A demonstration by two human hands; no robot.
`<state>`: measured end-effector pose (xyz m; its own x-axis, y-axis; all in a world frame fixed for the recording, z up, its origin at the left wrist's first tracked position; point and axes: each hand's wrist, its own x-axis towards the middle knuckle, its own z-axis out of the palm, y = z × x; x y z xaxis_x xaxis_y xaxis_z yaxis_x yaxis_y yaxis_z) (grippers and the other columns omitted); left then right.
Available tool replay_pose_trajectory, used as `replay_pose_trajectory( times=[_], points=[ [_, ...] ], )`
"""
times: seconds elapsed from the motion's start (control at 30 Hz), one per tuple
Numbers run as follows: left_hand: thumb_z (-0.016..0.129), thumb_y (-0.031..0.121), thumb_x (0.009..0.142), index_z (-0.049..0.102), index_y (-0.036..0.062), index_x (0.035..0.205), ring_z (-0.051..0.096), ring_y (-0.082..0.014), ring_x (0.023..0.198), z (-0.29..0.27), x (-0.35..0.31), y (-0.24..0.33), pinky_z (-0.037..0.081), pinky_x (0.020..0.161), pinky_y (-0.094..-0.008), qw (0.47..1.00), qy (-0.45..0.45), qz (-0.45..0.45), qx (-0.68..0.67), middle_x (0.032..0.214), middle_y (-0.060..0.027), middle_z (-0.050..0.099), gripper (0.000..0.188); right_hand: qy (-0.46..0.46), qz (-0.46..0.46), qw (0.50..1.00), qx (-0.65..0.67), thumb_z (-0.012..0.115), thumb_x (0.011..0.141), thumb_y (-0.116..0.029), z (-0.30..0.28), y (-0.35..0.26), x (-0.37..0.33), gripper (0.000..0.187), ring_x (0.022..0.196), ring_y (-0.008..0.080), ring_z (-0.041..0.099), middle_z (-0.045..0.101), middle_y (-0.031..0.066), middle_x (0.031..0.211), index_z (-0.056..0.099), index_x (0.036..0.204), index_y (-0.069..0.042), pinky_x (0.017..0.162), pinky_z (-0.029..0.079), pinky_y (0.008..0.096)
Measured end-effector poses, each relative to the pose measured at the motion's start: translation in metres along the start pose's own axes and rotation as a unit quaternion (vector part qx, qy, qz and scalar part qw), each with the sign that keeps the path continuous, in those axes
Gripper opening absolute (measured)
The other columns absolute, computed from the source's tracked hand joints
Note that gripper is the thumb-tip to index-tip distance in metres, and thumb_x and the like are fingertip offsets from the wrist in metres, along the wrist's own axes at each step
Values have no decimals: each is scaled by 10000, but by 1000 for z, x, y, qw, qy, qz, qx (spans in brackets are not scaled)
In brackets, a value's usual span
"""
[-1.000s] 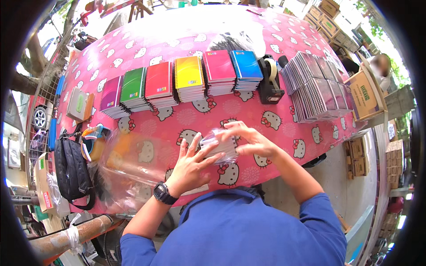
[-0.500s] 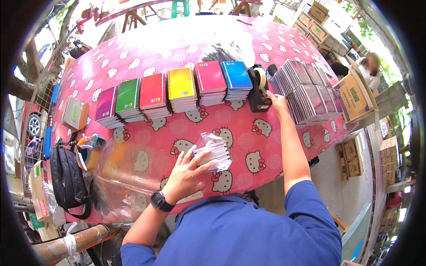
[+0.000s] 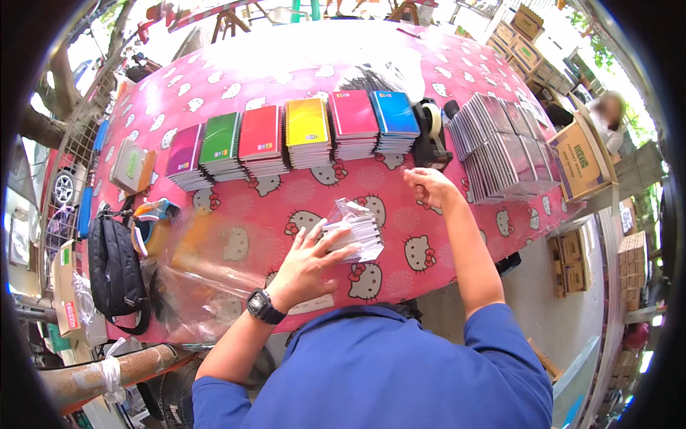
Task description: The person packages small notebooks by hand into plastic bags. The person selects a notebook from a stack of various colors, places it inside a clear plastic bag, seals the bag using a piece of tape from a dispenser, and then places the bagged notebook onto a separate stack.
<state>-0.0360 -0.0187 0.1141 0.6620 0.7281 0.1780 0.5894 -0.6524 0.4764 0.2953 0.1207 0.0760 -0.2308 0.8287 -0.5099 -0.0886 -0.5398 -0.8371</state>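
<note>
My left hand [image 3: 309, 266], with a black watch on its wrist, lies with spread fingers on a small stack of white-paged notebooks [image 3: 361, 239] in clear plastic. Its fingertips press on the stack's left part. My right hand [image 3: 429, 187] is raised over the table, thumb and fingers pinched together. Whatever is between those fingertips is too small to make out. Just beyond it stands a black tape dispenser [image 3: 431, 136] with a roll of tape. Left of the dispenser runs a row of spiral notebook stacks, including a blue one [image 3: 395, 114] and a yellow one [image 3: 307, 123].
Plastic-wrapped notebook bundles [image 3: 504, 154] are piled on the right, beside an open cardboard box [image 3: 580, 161]. Clear plastic sheeting [image 3: 214, 268] and a black bag [image 3: 114, 268] lie at the left. A pink patterned cloth [image 3: 400, 286] covers the table. Another person [image 3: 607, 121] is at the far right.
My right hand has left the tape dispenser, drawing back toward me and a little left, its fingers pinched. My left hand stays on the wrapped stack. The whole view has shifted slightly.
</note>
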Motion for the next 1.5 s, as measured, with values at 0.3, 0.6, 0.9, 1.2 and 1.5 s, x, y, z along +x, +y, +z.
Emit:
replay_pose_trajectory(
  times=[0.3, 0.6, 0.9, 1.2, 1.5],
  points=[
    [776, 251, 547, 490, 242, 1293, 240, -385, 1325, -6, 1, 1, 246, 1045, -562, 999, -41, -4, 24, 1433, -58, 315, 799, -65, -142, 656, -739, 721, 671, -466, 168, -39, -71, 458, 697, 245, 647, 660, 142, 744, 677, 754, -18, 651, 502, 348],
    [743, 366, 710, 505, 32, 1241, 392, -269, 1229, 6, 5, -17, 326, 1009, -388, 939, 212, -83, -259, 1352, -181, 386, 671, -23, -200, 826, -526, 819, 583, -423, 79, -18, -74, 589, 852, 220, 608, 643, 102, 913, 644, 982, -26, 786, 486, 329],
    [684, 112, 804, 642, 20, 1039, 587, -118, 847, 2, 53, -9, 463, 742, -247, 800, 302, -92, -510, 938, -80, 654, 256, -95, -144, 970, -172, 777, 715, -156, 105, 21, -66, 370, 846, 102, 566, 653, 34, 896, 641, 1032, -24, 766, 462, 271],
    [747, 176, 759, 642, -3, 1023, 561, -109, 931, 31, 36, -33, 463, 802, -258, 823, 168, -157, -519, 989, -58, 619, 336, -120, -403, 895, -146, 707, 767, -90, 134, -32, -78, 172, 861, 125, 569, 628, 68, 933, 664, 906, 2, 770, 473, 281],
    [788, 263, 639, 582, 81, 1180, 406, -298, 1256, 6, 30, -18, 272, 1063, -437, 916, 226, -41, -329, 1199, -110, 570, 608, -133, -428, 818, -359, 759, 707, -238, 106, 19, -74, 418, 1137, 210, 492, 601, 38, 1167, 647, 1086, -100, 937, 390, 370]
  ],
)
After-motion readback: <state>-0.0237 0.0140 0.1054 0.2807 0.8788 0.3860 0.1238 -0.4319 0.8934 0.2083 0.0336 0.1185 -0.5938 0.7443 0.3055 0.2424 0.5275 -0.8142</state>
